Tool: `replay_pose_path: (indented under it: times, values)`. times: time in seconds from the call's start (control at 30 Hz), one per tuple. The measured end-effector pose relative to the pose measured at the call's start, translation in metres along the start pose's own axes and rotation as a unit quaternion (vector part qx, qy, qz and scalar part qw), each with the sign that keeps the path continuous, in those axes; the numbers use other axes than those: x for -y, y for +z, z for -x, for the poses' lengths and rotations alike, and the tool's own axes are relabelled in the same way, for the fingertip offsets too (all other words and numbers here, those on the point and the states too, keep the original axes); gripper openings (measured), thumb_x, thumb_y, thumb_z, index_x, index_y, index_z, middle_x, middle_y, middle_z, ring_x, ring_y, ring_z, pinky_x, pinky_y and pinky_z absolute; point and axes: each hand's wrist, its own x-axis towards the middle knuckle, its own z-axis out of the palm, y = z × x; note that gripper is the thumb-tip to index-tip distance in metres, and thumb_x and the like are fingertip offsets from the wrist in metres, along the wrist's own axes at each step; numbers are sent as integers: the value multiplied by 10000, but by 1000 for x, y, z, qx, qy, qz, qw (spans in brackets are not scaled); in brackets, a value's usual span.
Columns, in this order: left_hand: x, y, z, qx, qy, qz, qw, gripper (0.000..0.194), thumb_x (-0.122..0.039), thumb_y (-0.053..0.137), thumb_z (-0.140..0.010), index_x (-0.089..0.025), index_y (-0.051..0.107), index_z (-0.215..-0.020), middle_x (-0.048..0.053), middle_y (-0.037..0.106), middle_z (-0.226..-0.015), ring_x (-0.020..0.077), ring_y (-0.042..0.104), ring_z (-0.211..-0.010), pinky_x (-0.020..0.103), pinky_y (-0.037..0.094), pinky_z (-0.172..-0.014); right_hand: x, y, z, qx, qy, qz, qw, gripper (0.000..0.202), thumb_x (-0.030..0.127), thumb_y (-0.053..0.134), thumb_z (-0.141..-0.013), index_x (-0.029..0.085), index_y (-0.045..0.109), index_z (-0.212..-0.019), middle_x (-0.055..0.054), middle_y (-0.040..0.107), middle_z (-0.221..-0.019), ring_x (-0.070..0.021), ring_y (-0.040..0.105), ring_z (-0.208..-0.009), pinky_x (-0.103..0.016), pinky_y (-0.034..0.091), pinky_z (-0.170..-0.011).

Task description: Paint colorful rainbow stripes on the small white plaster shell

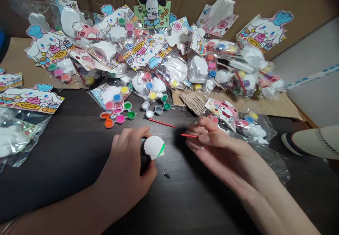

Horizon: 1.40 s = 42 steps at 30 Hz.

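Pinching the shell (153,146) at its edges between thumb and fingers, the left hand (127,157) has it at the worktop (174,206), touching or just above, I cannot tell which. It looks light, stiff and perhaps brittle, so a gentle rim hold suits, clear of possibly slippery green paint (161,149). The right hand (215,139) grasps a thin, light brush (188,135).

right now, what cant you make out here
Head view: underside of the white shell, hidden by its upper face.
Head view: rest of the held red stick, covered by the right hand.
Head view: end of the white cylinder, cut off by right edge.
Head view: dark fleck, too small.
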Motion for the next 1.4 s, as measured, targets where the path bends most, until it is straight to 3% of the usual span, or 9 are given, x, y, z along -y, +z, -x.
replay_pose_path:
  times: [0.2, 0.37, 0.53, 0.7, 0.93, 1.23, 1.4]
  values:
    - [0, -1, 1, -1, 8, 4, 1000, 483, -104, 527, -702, -228, 374, -1143, 43, 603, -987, 210, 575, -865, 367, 442, -729, 2, -2, -2, 23, -20, 28, 999, 173, 126, 734, -564, 244, 622, -624, 12, 558, -640, -101, 476, -557, -246, 460, -507]
    - [1, 0, 2, 0, 8, -1, 1000, 471, -108, 530, -710, -229, 378, -1138, 46, 606, -990, 218, 579, -877, 379, 445, -738, -1, -6, -4, 50, -15, 31, 998, 183, 170, 780, -607, 249, 678, -737, -6, 622, -697, -121, 547, -608, -261, 529, -570]
    - [1, 0, 3, -7, -10, 17, 1000, 487, -114, 530, -710, -249, 382, -1154, 36, 616, -992, 221, 582, -871, 392, 454, -750, -1, -9, -4, 44, -37, 47, 997, 191, 320, 814, -634, 258, 711, -781, -10, 652, -728, -110, 547, -596, -248, 539, -559]
    - [3, -1, 2, -38, -29, 33, 998, 488, -156, 536, -748, -241, 346, -1190, 54, 619, -1041, 246, 573, -980, 419, 470, -817, -1, -5, -2, 12, -69, 80, 994, 247, 461, 832, -569, 267, 709, -661, 23, 575, -600, -71, 507, -538, -193, 483, -511]
    - [6, 2, 5, -53, -54, 71, 995, 459, -233, 460, -863, -232, 246, -1269, 99, 568, -1147, 252, 568, -1025, 486, 454, -909, -3, -1, -3, -2, -94, 63, 994, 274, 435, 799, -629, 220, 631, -619, 41, 481, -515, -61, 463, -481, -169, 408, -442]
    - [1, -1, 6, -28, -9, 45, 999, 572, -106, 523, -713, -232, 292, -1220, 64, 614, -1010, 215, 596, -863, 387, 512, -754, -9, -6, -11, -17, -95, 90, 991, 300, 446, 805, -609, 201, 635, -641, 32, 524, -527, -69, 505, -483, -182, 430, -458]
    - [-3, -3, 6, 0, 8, 2, 1000, 515, -53, 476, -695, -169, 333, -1176, 85, 582, -949, 220, 566, -820, 390, 499, -709, -13, -3, -11, -34, -165, 133, 977, 308, 492, 760, -658, 198, 668, -665, 16, 566, -542, -79, 524, -489, -194, 451, -471]
